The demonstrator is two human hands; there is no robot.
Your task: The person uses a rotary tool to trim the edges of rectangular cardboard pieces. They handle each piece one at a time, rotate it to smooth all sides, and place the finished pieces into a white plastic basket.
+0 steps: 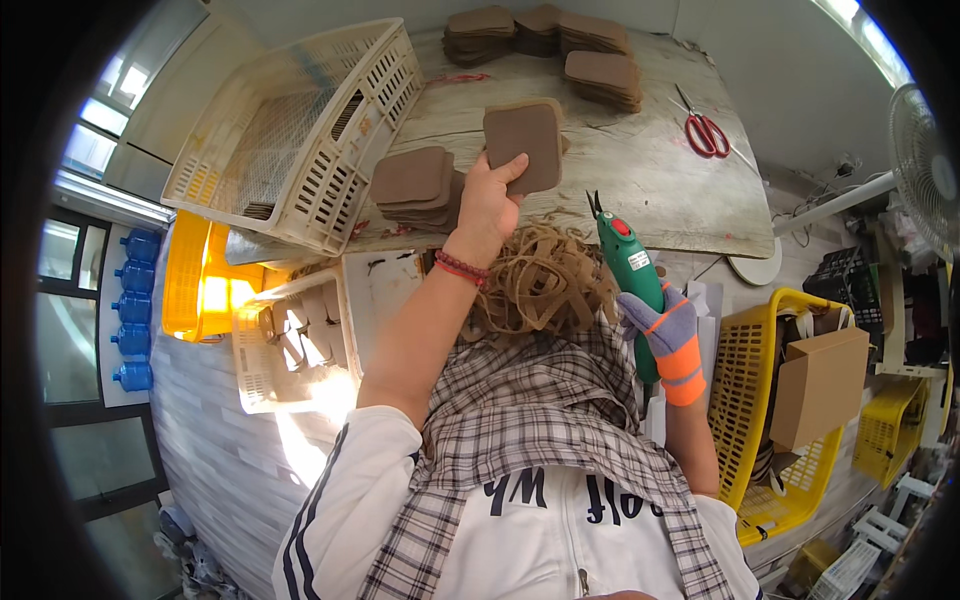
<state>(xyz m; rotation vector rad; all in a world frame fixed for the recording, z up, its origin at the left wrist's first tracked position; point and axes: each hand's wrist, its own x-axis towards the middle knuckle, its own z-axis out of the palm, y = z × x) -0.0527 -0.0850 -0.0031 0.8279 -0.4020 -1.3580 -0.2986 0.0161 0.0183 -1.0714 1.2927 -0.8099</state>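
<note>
My left hand (492, 190) is bare and closed round a brown square pad with rounded corners (525, 145), its thumb on top. Behind that pad a paler edge shows; how many pieces are gripped I cannot tell. Just left of this hand, a stack of similar brown pads (412, 182) lies on the table. My right hand (662, 335), in a grey and orange glove, grips green electric scissors (628, 255) with a red button and dark blades pointing away. Between my hands, a tangled heap of brown trimmed strips (540, 280) rests at the table's near edge, over my lap.
Several pad stacks (600, 78) stand at the wooden table's (480, 100) far side. Red-handled scissors (706, 135) lie at the right. A cream plastic crate (310, 205) sits at the left, yellow baskets (740, 400) at the right. A fan (922, 140) stands beyond.
</note>
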